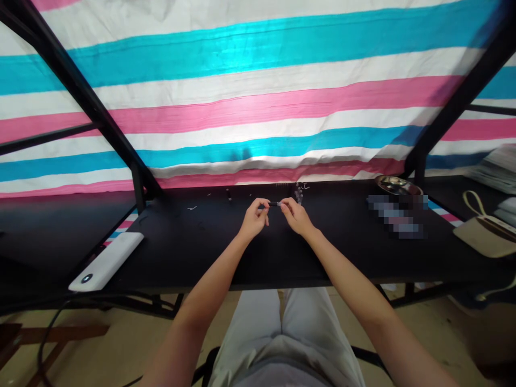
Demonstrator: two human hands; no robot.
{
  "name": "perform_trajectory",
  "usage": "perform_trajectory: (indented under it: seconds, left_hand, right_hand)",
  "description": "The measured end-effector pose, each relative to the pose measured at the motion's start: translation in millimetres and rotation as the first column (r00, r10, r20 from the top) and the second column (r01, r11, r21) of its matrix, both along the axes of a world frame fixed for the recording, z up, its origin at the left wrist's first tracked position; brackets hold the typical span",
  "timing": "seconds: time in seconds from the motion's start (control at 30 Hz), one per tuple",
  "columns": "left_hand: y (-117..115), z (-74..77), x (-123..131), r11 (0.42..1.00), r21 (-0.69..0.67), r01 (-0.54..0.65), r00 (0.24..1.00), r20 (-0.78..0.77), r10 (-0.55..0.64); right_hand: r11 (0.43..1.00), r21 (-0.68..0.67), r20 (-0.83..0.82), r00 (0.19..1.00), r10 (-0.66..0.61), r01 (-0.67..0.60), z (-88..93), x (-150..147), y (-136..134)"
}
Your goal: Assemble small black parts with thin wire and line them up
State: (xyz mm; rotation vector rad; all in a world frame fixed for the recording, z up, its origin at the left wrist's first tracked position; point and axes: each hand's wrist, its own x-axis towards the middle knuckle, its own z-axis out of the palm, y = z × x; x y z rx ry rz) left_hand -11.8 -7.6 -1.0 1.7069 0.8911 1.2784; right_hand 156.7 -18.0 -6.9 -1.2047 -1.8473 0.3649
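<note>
My left hand point(255, 217) and my right hand point(295, 214) meet over the middle of the black table point(226, 252). Both pinch the ends of a small dark rod-like piece point(275, 204) held level between their fingertips. It is too small to name. Just behind my right hand lie several tiny clear pieces point(299, 190) on the table. A short dark stick point(229, 194) stands a little farther left, near the back edge.
A white power bank point(108, 260) lies at the table's left front corner with a cable hanging off. A metal dish point(397, 185) sits at the back right, a beige bag point(486, 231) at the far right. A striped cloth hangs behind, between black frame posts.
</note>
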Motion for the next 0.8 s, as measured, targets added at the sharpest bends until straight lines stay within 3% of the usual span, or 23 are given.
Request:
perform_trajectory:
  seconds: [0.2,0.6,0.8]
  left_hand:
    - [-2.2,-1.6,1.3,1.0,-0.012,0.012,0.999,-0.042,-0.012]
    - [-3.0,2.5,1.6,0.996,-0.071,-0.052,0.998,-0.028,0.05]
    - [1.5,-0.7,-0.6,0.993,-0.114,-0.028,1.0,0.002,0.029]
  right_hand:
    - [0.998,0.057,0.019,0.999,0.027,-0.028,-0.6,0.1,1.6]
    - [0.999,0.047,0.034,0.999,0.018,-0.02,-3.3,1.0,3.4]
    - [0.998,0.051,0.009,0.999,0.037,-0.037,-1.9,0.0,3.1]
